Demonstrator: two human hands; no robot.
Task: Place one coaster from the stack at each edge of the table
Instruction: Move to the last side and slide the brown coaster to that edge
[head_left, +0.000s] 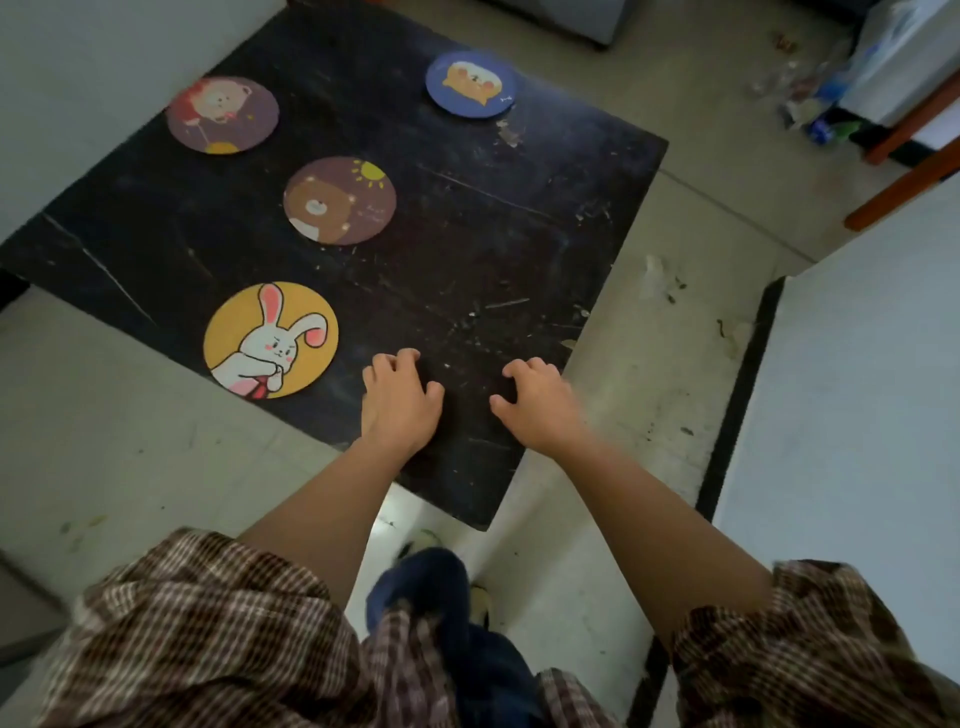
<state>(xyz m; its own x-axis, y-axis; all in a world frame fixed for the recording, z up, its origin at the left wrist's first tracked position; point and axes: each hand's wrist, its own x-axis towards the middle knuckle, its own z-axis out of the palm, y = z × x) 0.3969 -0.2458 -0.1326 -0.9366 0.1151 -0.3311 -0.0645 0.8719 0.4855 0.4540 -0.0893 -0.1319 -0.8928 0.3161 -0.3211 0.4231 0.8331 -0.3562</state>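
Several round coasters lie on a scratched black table (467, 234). A yellow rabbit coaster (270, 340) sits by the near left edge. A brown bear coaster (340, 200) lies in the middle. A purple coaster (222, 115) is at the far left edge, and a blue bear coaster (471, 83) is at the far right edge. My left hand (399, 402) and my right hand (537, 402) rest palm down near the table's front corner, fingers curled and apart, holding nothing. The left hand is just right of the rabbit coaster.
The table stands low on a pale tiled floor (649, 395). A white surface with a dark edge (737, 415) lies to the right. Litter and bottles (821, 109) and a wooden furniture leg (904, 187) are at the far right.
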